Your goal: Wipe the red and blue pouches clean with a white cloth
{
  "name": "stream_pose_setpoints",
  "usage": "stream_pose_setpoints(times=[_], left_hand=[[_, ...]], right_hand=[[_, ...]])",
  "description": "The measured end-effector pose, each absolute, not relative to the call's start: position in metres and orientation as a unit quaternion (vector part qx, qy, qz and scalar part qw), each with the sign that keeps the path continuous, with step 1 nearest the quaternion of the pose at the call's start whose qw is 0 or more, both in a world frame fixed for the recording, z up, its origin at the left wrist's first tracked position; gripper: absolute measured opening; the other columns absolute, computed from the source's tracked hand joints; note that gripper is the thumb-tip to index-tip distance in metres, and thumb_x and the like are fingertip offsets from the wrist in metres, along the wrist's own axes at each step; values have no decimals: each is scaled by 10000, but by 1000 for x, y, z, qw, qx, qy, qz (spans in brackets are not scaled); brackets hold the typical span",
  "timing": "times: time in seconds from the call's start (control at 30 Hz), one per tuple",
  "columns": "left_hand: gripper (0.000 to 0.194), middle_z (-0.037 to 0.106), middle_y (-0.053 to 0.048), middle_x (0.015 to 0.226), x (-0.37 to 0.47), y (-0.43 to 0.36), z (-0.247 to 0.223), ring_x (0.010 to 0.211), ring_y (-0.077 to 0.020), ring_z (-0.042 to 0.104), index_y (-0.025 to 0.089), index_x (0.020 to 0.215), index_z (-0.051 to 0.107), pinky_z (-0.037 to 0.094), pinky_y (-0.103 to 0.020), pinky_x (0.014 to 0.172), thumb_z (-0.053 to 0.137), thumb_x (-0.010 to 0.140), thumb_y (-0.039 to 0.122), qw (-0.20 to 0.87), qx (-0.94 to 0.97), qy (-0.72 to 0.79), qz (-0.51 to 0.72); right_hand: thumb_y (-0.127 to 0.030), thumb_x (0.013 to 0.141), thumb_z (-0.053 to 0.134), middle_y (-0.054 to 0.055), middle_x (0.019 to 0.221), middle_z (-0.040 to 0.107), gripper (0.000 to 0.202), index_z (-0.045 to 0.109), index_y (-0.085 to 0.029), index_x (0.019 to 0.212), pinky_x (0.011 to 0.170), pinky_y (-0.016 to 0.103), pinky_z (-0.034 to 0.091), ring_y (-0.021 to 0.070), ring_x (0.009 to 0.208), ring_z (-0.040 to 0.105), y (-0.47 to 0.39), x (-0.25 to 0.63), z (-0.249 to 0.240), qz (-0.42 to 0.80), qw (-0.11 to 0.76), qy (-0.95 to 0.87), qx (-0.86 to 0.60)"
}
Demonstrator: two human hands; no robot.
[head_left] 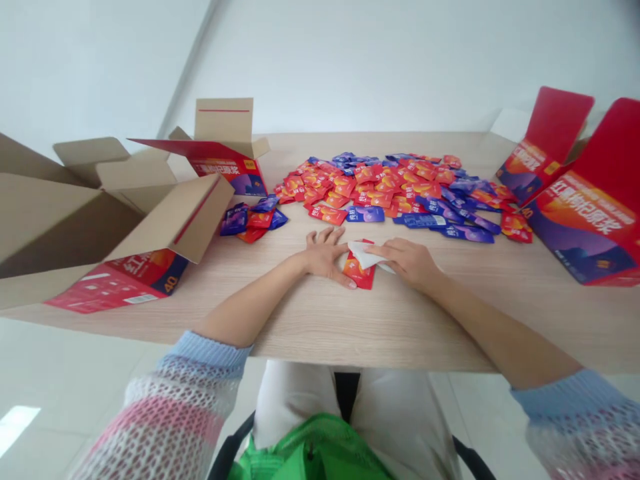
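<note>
A red and orange sachet (pixel 361 276) lies flat on the table in front of me. My left hand (pixel 326 259) rests beside it with fingers spread, the thumb and index finger reaching its left edge. In my right hand (pixel 409 261) is a white tissue (pixel 365 253), its fingers pressed together on it. The tissue lies over the upper part of the sachet and covers some of it. Beyond my hands spreads a large pile of red and purple sachets (pixel 380 190).
Open cardboard boxes stand on the left, a large one (pixel 145 267) near and a smaller one (pixel 230 167) behind. A little heap of sachets (pixel 253 219) lies beside them. On the right are two red boxes (pixel 585 220) with raised flaps. The table's front edge (pixel 375 363) is close to my lap.
</note>
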State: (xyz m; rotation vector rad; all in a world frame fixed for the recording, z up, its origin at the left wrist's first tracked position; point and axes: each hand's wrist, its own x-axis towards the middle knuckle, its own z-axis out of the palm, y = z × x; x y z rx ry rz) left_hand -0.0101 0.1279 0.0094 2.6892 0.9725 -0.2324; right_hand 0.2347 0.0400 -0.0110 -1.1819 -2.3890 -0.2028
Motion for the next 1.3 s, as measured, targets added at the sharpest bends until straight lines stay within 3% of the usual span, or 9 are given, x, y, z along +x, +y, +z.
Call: stream_pose_setpoints(times=[0.17,0.3,0.53,0.77,1.0,1.3], left_hand=[[1109,-82,-104,1641,-10,131,6,1473,-443,-57,437,1544,112,41,-709,1063,663,639,760,116,937,318,-91],[1195,-137,-86,1634,-10,129,8,1453,-482,-100,404,1556,68,-1,-695,1073,679,598,772,118,935,320,-94],[1088,0,-167,1637,-14,127,2,1461,-468,-19,281,1527,320,-10,-661,1093,632,624,802,124,943,307,-28],[1115,39,-142,1641,-13,125,3,1463,-464,3,343,1544,241,7,-660,1091,692,609,750,137,937,321,-12],[1094,26,-159,1638,-14,126,3,1463,-464,2,313,1538,279,6,-657,1092,699,618,730,137,940,312,-10],[1116,15,-158,1638,-15,129,1,1465,-457,-1,338,1555,201,17,-667,1076,745,628,637,126,944,305,-29]], right_hand=[[-316,1018,368,46,926,666,380,636,-309,1287,770,278,430,177,877,578,34,206,-15,-73,227,-912,-335],[-315,1011,391,49,948,650,367,650,-316,1271,744,275,418,173,860,576,40,206,-16,-64,200,-899,-385],[-315,998,423,45,952,628,375,613,-301,1322,727,275,407,179,872,595,53,228,-12,-39,180,-851,-492],[-376,994,423,60,918,631,380,624,-303,1308,648,284,374,211,874,588,62,254,-15,-94,161,-813,-551],[-330,1013,390,56,971,641,380,620,-293,1313,743,272,413,166,866,580,45,248,-6,-78,216,-867,-442],[-232,1005,415,10,823,645,351,685,-336,1205,675,254,379,132,761,551,30,211,-9,-125,208,-915,-323]])
